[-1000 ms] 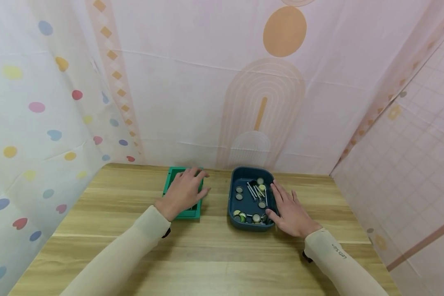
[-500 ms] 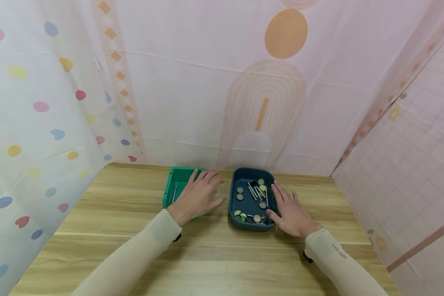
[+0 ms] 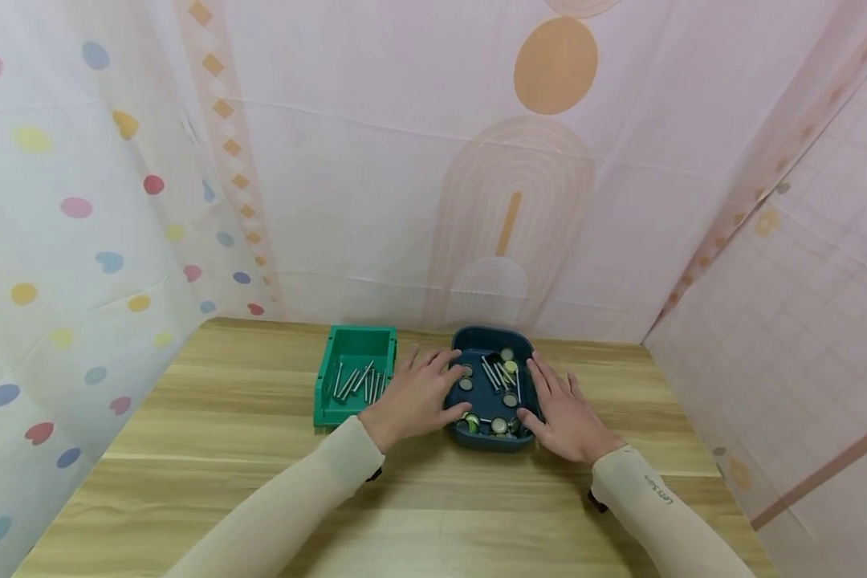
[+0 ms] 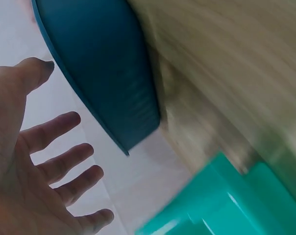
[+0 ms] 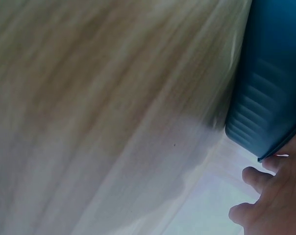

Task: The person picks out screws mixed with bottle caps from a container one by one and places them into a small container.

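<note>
My left hand is spread over the left rim of a dark blue bin, its fingertips above the bin's left side and nothing held. In the left wrist view the fingers are apart beside the bin's outer wall. On the bin's right rim rests my right hand, fingers fairly straight along the edge and thumb at the rim. Inside the blue bin lie several round bottle caps and a cluster of long thin nails. A green bin to the left contains several similar silver nails.
Both bins stand near the back of the wooden table, close to a patterned cloth curtain. A narrow strip of table separates the bins. More cloth hangs at the left and right sides.
My left hand has moved right, from over the green bin to the blue bin's left rim, uncovering the nails in the green bin. My right hand has stayed put.
</note>
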{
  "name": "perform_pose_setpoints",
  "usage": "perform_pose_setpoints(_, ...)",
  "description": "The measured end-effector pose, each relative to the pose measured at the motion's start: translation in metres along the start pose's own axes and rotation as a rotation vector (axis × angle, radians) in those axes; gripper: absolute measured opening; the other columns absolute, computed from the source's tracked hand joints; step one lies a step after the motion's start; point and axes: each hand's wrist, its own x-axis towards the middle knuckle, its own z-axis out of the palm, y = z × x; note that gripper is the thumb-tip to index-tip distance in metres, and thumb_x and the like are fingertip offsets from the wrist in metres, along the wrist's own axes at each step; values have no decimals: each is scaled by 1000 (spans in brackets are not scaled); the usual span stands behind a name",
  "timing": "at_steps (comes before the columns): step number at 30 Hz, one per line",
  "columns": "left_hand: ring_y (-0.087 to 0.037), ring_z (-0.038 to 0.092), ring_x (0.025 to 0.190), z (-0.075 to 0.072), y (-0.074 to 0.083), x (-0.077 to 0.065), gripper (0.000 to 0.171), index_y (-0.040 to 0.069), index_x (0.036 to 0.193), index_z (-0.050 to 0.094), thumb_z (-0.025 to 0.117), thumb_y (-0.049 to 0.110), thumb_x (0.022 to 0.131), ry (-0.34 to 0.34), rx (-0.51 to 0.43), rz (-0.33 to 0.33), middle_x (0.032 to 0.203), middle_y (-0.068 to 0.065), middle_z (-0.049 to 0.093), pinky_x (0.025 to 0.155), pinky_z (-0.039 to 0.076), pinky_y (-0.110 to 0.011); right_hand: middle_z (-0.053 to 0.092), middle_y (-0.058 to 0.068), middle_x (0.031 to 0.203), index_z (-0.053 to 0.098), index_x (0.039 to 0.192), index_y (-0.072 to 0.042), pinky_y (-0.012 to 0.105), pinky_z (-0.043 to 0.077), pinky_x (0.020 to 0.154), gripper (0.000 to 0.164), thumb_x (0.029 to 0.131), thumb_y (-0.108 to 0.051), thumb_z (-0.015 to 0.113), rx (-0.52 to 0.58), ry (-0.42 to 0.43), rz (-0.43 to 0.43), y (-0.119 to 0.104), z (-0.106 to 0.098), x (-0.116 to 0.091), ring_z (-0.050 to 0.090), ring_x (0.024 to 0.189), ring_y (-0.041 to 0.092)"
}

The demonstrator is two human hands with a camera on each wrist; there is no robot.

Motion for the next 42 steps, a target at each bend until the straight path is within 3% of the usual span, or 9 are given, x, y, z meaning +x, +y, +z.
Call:
perform_pose_setpoints(11, -33, 59, 161, 1, 26, 22, 62, 23, 160, 70, 75, 62, 111, -68, 83, 59, 171, -7, 64, 140, 39, -67, 14, 24, 196, 16, 185, 1, 84, 20, 139, 90, 121, -47, 58, -20, -7, -1, 3, -5, 4, 27, 179, 48)
perform_pose_setpoints(27, -24, 68, 150, 6, 52, 53, 61, 31, 160, 72, 78, 63, 109, -211, 232, 133, 165, -2, 70, 128, 56, -53, 10, 22, 197, 16, 185, 1, 84, 18, 139, 90, 122, -47, 58, -8, -18, 7, 4, 2, 3, 24, 180, 48)
perform_pose_setpoints(34, -22, 70, 146, 8, 63, 63, 48, 33, 151, 77, 82, 56, 108, -296, 244, 141, 159, 2, 73, 124, 58, -51, 8, 21, 197, 14, 186, -1, 83, 17, 140, 91, 122, -48, 59, 8, -28, 14, 4, 2, 1, 23, 181, 46)
perform_pose_setpoints(42, -21, 76, 135, -2, 74, 71, 47, 29, 144, 81, 89, 52, 104, -344, 299, 163, 144, 3, 82, 120, 61, -51, 8, 19, 197, 14, 186, -1, 82, 17, 141, 91, 122, -50, 58, 2, -22, 10, 6, 4, 1, 23, 181, 46)
